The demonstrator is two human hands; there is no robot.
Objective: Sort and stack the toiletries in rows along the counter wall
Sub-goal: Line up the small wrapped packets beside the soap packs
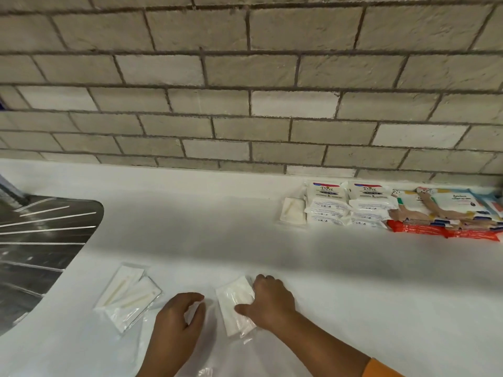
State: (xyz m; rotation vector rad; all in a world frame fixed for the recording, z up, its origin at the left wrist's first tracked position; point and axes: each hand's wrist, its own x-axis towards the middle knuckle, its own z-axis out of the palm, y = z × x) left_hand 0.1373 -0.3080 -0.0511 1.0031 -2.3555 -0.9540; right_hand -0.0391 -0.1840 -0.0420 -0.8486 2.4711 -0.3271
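Near edge of the white counter (pixel 190 227), head view: my right hand (pixel 272 303) grasps a flat white packet (pixel 234 300) in clear film, thumb on its near side, fingers curled over its far edge; the packet lies on the counter, well apart from the brick wall (pixel 245 104). My left hand (pixel 174 319) rests just beside it with fingers curled; a pale patch shows under them, and I cannot tell whether it holds anything. I judge the packet light, soft and thin, its film slippery against the smooth counter. I would pinch it across the short edges rather than press down on the middle, and lift rather than slide, since loose film may crumple or catch. To the left, near the steel sink (pixel 40 240), lies a pile of clear sleeves (pixel 128 297): two pale sticks are visible, so at least two sleeves, possibly a third beneath. Along the wall I count one small white packet (pixel 293 213) at the row's left end, touching two stacks of Dove soap packs (pixel 348 205), each at least three high. Next come patterned packs (pixel 449 205), several overlapping and uncountable from here, piled on red-orange packs (pixel 435 231), of which at least two edges show.
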